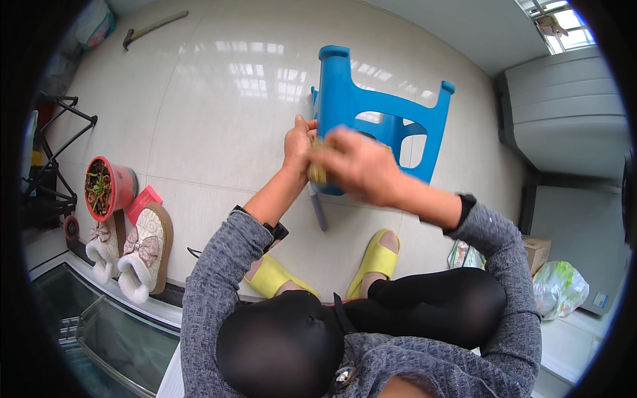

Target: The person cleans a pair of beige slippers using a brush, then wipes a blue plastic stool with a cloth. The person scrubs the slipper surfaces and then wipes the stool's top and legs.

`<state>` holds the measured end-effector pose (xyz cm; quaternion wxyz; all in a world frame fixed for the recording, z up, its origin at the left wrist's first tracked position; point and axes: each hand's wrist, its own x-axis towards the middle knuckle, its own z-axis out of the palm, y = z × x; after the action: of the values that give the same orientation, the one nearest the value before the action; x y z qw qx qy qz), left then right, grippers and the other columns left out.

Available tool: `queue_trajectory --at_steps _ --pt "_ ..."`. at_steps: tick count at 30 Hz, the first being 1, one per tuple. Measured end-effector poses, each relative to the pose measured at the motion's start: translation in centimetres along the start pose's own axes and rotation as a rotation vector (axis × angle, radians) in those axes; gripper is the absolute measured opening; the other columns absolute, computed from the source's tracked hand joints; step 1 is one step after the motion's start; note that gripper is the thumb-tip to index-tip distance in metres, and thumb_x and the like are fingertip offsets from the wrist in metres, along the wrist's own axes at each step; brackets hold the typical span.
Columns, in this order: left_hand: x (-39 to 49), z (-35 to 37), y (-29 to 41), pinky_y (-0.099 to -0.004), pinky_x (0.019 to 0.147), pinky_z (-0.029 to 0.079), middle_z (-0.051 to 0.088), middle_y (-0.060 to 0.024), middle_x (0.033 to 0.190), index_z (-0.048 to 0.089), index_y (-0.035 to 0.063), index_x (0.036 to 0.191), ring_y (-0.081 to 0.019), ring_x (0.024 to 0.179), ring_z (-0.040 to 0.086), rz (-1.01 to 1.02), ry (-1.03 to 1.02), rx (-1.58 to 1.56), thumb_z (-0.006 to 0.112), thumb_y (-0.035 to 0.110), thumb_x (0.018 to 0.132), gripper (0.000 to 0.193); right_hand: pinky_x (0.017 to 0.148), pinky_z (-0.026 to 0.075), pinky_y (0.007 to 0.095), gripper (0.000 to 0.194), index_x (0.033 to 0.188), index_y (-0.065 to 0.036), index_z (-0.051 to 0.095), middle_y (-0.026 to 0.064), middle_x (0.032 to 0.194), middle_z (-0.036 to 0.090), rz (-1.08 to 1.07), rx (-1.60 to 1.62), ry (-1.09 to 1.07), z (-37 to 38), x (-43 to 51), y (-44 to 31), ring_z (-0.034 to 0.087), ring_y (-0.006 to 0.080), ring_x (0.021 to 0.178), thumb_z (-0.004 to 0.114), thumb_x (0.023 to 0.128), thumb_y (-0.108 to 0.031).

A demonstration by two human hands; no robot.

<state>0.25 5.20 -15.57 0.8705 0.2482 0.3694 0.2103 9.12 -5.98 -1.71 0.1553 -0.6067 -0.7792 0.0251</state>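
Observation:
A blue plastic stool (pixel 338 94) is tipped over on the tiled floor in front of me, its legs pointing away. My left hand (pixel 298 144) is at the near-left leg, with the thumb raised and some fingers hidden behind the plastic. Across that leg, my right hand (pixel 366 166) is blurred, its fingers curled around a yellow-brown item (pixel 317 169) whose kind I cannot make out. Below the hands shows a slim tool with a grey-purple handle (pixel 318 211); its upper end is hidden.
A claw hammer (pixel 154 30) lies on the floor at the far left. Nearer are a potted plant (pixel 107 188), fur-lined slippers (pixel 147 253) and a black folding frame (pixel 59 149). Grey cabinets (pixel 562 104) line the right, with a plastic bag (pixel 561 288) and a cardboard box (pixel 536 251).

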Motion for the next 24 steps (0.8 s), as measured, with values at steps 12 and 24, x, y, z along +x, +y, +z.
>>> queue_trajectory --at_steps 12,24 --pt "-0.8 1.5 1.3 -0.0255 0.062 0.047 0.058 -0.0014 0.080 0.061 0.0037 0.105 -0.0091 0.065 0.052 0.062 0.044 0.245 0.034 0.040 0.108 0.045 0.083 0.058 0.0312 0.042 0.133 -0.007 0.060 0.0140 0.111 0.069 0.420 0.383 0.469 -6.7 -1.2 9.9 0.070 0.0228 0.095 0.068 0.095 -0.022" --pt "-3.7 8.9 7.0 -0.0446 0.105 0.044 0.057 -0.0148 0.129 0.049 0.0047 0.139 -0.0314 0.116 0.057 1.394 -0.348 1.762 0.055 0.021 0.098 0.044 0.086 0.055 0.0315 0.038 0.121 -0.006 0.066 0.0086 0.109 0.066 0.692 0.279 0.756 -3.9 -13.2 15.4 0.066 0.0178 0.097 0.076 0.089 -0.024"
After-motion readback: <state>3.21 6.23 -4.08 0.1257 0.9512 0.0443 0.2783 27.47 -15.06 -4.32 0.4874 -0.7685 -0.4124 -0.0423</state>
